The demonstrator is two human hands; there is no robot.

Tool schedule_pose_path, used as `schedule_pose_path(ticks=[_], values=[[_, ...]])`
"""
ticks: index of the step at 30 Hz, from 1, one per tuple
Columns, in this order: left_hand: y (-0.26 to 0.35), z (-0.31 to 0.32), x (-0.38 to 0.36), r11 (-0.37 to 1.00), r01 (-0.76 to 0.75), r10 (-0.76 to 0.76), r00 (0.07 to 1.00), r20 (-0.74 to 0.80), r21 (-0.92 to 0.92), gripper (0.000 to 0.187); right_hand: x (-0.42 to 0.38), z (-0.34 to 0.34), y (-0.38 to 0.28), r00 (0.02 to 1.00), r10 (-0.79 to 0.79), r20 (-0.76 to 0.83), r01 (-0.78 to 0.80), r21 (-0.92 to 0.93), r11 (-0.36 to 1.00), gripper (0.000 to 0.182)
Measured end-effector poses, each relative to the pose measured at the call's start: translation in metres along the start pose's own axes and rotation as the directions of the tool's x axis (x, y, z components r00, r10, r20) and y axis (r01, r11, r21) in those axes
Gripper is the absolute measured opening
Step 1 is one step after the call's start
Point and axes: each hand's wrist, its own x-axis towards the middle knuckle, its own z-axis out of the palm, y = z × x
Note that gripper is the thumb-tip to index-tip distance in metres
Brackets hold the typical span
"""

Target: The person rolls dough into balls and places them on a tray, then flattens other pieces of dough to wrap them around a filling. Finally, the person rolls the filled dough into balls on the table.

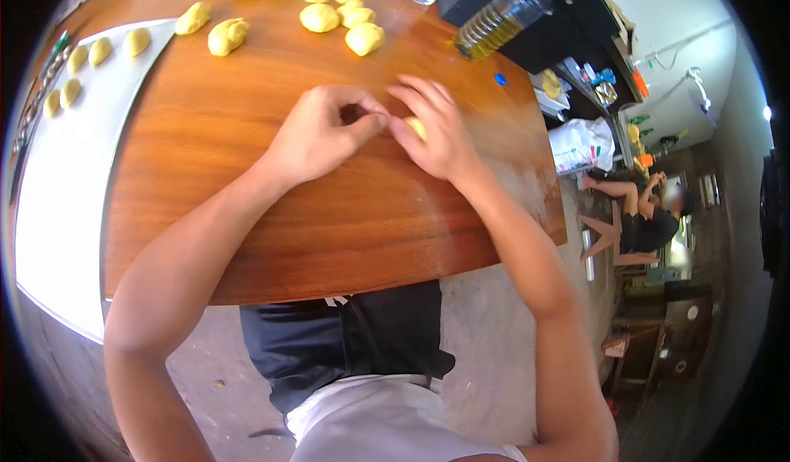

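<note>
Over the middle of the wooden table, my two hands meet at the fingertips. A small piece of yellow dough (pixel 417 127) shows between the thumb and fingers of my right hand (pixel 440 133), which curls around it; most of the piece is hidden. My left hand (pixel 325 133) has thumb and forefinger pinched together against my right thumb, and what lies between those tips cannot be made out. Beyond my hands, several yellow dough lumps (pixel 364 40) lie in loose rows. Smoother oval dough pieces (pixel 99 51) rest on a white tray (pixel 66 207) at the left.
A clear bottle of yellow oil (pixel 506 18) stands at the back right, a blue cap (pixel 500 78) near it. A black box (pixel 568 18) is behind. White plastic bag (pixel 583 145) sits beyond the table's (pixel 354 248) right edge. Farther right, another person (pixel 650 223) sits.
</note>
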Motion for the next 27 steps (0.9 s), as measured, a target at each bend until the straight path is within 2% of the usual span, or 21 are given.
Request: schedule_pose_path(ticks=[1,3,4,5,7,8,10,11,14,16,17,19,21,22,26,27], values=[[-0.002,-0.001,0.001,1.000,-0.011,0.011,1.000,0.022,0.001,0.016,0.011,0.014,-0.002,0.999,0.009,-0.050,-0.009,0.000,1.000,0.040],[-0.006,-0.003,0.003,0.992,0.051,-0.052,0.999,-0.002,-0.114,0.015,0.023,0.028,-0.017,0.999,0.045,-0.004,-0.043,0.159,0.986,0.047],[0.000,-0.002,0.002,0.973,0.100,-0.108,0.994,-0.029,-0.206,0.014,0.020,0.031,-0.029,1.000,-0.013,-0.028,0.018,0.188,0.982,0.046],[0.000,-0.001,0.003,0.974,0.100,-0.106,0.994,-0.017,-0.204,0.014,0.011,0.024,-0.039,0.995,-0.052,0.087,0.036,0.172,0.984,0.034],[-0.004,-0.007,0.005,0.937,0.128,-0.156,0.986,-0.061,-0.324,0.014,-0.013,-0.001,-0.059,0.992,-0.030,0.124,-0.022,0.396,0.918,0.033],[0.000,-0.008,0.004,0.939,0.126,-0.160,0.984,-0.081,-0.320,0.014,-0.027,-0.009,-0.060,0.991,-0.044,0.130,-0.013,0.407,0.914,0.033],[-0.001,-0.007,0.003,0.935,0.134,-0.170,0.982,-0.084,-0.327,0.014,-0.050,-0.023,-0.048,0.978,0.005,0.210,-0.067,0.291,0.954,0.038],[-0.001,-0.007,0.004,0.936,0.128,-0.156,0.986,-0.062,-0.329,0.014,-0.049,-0.027,-0.038,0.980,0.024,0.199,-0.069,0.223,0.972,0.042],[0.002,-0.004,0.005,0.952,0.145,-0.161,0.986,-0.038,-0.271,0.014,-0.027,-0.014,-0.013,0.991,0.103,0.084,-0.114,0.150,0.982,0.042],[0.004,-0.005,0.004,0.961,0.155,-0.171,0.984,-0.049,-0.229,0.016,-0.006,0.008,-0.004,0.993,0.114,-0.020,-0.113,0.028,0.993,0.044],[0.002,-0.004,0.004,0.967,0.149,-0.160,0.987,-0.035,-0.207,0.016,0.001,0.017,-0.012,0.991,0.124,-0.047,-0.123,0.029,0.992,0.044],[-0.002,-0.005,0.005,0.961,0.095,-0.109,0.993,-0.039,-0.258,0.014,0.017,0.028,-0.026,0.991,0.120,0.053,-0.128,0.185,0.974,0.044],[0.002,-0.006,0.003,0.970,0.097,-0.106,0.994,-0.029,-0.222,0.013,0.011,0.026,-0.044,0.997,-0.057,0.060,0.042,0.226,0.973,0.042],[0.004,-0.007,0.002,0.971,0.099,-0.109,0.993,-0.034,-0.219,0.013,0.003,0.020,-0.049,0.995,-0.089,0.034,0.080,0.223,0.972,0.038],[0.005,-0.009,0.000,0.986,0.101,-0.109,0.992,-0.058,-0.134,0.014,-0.032,-0.003,-0.041,0.990,-0.142,0.018,0.128,0.331,0.935,0.034],[0.005,-0.009,0.000,0.990,0.110,-0.116,0.992,-0.057,-0.091,0.013,-0.038,-0.016,-0.036,0.994,-0.088,0.061,0.066,0.293,0.954,0.033]])
